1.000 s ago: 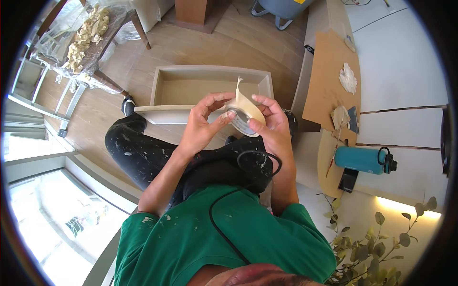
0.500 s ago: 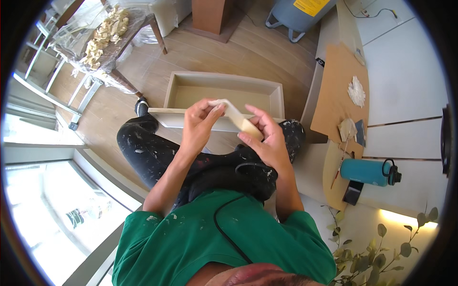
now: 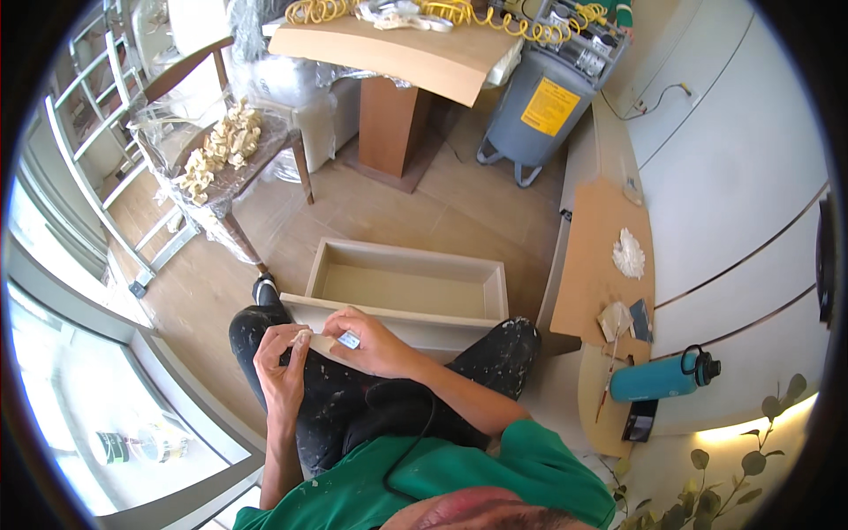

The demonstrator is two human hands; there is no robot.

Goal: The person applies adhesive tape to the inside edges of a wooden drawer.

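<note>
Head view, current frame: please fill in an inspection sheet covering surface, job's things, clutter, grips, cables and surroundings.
Surface: wood-look floor; cardboard sheet along the right side.
Job's things: cream tape roll, mostly hidden; open drawer on the floor.
Clutter: crumpled cream wads on a plastic-covered chair; white wad on the cardboard; blue bottle lying beside a dark phone-like slab.
Grips: left grip pinches the tape's loose end; right grip holds the roll.
Cables: yellow coiled hose in the background; thin wall cable.
Surroundings: metal ladder, grey tank, leafy plant.
</note>
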